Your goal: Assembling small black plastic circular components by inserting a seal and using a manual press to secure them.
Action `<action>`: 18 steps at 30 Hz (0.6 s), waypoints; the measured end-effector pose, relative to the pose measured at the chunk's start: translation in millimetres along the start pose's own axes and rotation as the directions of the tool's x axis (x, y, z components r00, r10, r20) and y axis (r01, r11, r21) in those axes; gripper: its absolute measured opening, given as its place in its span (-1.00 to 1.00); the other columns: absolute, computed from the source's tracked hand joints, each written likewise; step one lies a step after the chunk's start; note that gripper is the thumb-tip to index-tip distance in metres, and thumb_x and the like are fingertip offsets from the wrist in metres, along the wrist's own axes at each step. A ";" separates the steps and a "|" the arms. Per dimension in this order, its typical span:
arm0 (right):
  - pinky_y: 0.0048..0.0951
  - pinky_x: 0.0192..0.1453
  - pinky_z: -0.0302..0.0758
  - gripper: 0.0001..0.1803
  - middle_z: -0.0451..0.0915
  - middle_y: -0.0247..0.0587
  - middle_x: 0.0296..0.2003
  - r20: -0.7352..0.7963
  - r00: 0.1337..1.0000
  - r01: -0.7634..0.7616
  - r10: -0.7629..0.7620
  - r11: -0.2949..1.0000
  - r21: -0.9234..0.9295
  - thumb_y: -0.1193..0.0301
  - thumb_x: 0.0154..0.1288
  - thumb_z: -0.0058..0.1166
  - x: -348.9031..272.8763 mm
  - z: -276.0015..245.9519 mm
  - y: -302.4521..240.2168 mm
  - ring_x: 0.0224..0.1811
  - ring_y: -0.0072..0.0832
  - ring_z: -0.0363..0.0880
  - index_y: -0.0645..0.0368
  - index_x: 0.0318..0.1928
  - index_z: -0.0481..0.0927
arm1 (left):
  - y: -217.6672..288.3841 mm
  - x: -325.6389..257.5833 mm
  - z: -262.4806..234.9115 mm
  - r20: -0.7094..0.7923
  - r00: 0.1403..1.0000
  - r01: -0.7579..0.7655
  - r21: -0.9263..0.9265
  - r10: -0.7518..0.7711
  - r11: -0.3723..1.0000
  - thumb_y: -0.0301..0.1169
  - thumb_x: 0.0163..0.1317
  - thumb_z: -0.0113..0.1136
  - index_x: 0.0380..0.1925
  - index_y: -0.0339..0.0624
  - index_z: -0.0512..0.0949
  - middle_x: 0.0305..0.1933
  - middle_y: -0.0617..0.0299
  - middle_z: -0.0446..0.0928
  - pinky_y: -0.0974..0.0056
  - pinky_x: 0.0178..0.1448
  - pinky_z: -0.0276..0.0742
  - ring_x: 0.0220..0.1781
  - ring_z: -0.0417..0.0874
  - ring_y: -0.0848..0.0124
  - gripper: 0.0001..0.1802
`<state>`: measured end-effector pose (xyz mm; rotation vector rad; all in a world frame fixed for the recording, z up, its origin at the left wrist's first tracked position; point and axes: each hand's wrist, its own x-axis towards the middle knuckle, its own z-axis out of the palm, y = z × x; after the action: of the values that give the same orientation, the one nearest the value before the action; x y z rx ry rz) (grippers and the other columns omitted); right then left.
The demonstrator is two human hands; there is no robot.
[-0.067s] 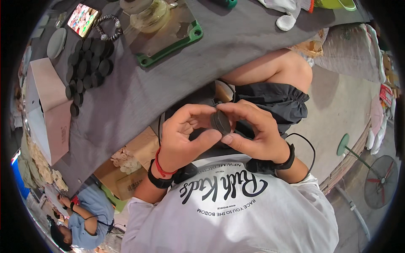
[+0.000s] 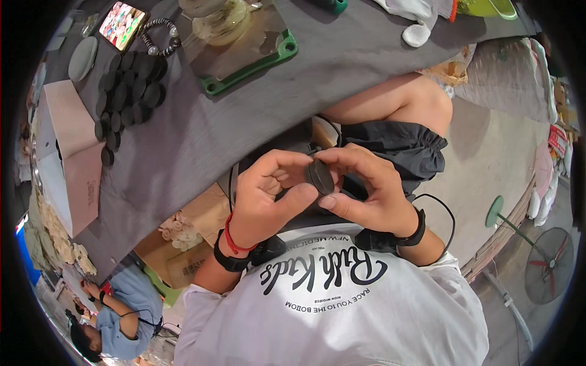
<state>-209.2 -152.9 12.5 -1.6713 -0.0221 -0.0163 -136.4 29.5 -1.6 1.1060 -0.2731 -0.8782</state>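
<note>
My left hand (image 2: 268,192) and my right hand (image 2: 369,192) meet in front of my shirt, above my lap. Between their fingertips and thumbs is a round black disc (image 2: 320,177), tilted, with a seam line running round its edge. Whether it is one piece or two pressed together I cannot tell. The disc is clear of the grey-covered table (image 2: 201,131). Several similar black discs (image 2: 129,91) lie heaped on that table at the upper left.
Around the heap are a lit phone (image 2: 122,25), a beaded bracelet (image 2: 160,36), a grey oval object (image 2: 82,59) and a pink box (image 2: 82,183). A green-cornered board (image 2: 250,71) lies farther right, white gloves (image 2: 416,35) beyond. A standing fan (image 2: 551,264) and a co-worker (image 2: 128,311) flank me.
My left thumb has shifted slightly to the left and up along the disc. Both hands keep hold of it, and the rest of the scene has moved only marginally in the view.
</note>
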 end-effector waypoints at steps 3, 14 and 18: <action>-0.55 -0.13 0.43 -0.49 0.47 -0.28 -0.26 0.037 0.995 -0.098 0.097 0.995 0.035 0.49 0.03 0.31 6.8 3.9 -4.0 -0.27 -0.58 0.45 0.35 0.01 0.45 | 5.7 2.1 -1.3 0.041 0.998 -0.033 -0.151 0.039 0.988 -0.54 0.25 0.11 -0.01 -0.41 0.41 -0.04 0.05 0.54 0.29 0.13 0.47 -0.02 0.58 0.41 -0.69; -0.48 -0.51 0.34 -0.53 0.39 -0.32 -0.57 -0.204 0.944 0.098 -0.259 0.811 -0.577 0.34 -0.01 0.31 126.3 13.8 -23.9 -0.62 -0.49 0.36 0.22 -0.10 0.44 | 99.0 38.6 -53.9 -0.155 0.857 -0.201 0.777 0.491 0.596 -0.43 0.17 0.18 -0.31 -0.31 0.55 -0.42 0.18 0.58 0.38 -0.23 0.48 -0.39 0.59 0.46 -0.84; -0.34 -0.46 0.42 -0.50 0.46 -0.25 -0.56 -0.250 0.925 0.011 -0.285 0.681 -0.733 0.22 -0.02 0.32 164.7 34.5 -20.8 -0.56 -0.30 0.49 0.21 -0.13 0.44 | 104.8 79.7 -98.2 -0.095 0.786 -0.273 0.833 0.611 0.481 -0.54 0.16 0.10 -0.18 -0.30 0.52 -0.24 0.26 0.54 0.41 -0.07 0.43 -0.19 0.52 0.54 -0.79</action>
<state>-45.1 -115.7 33.7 -2.4447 0.1321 -0.5141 23.7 53.2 26.6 1.8964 -0.6368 0.0328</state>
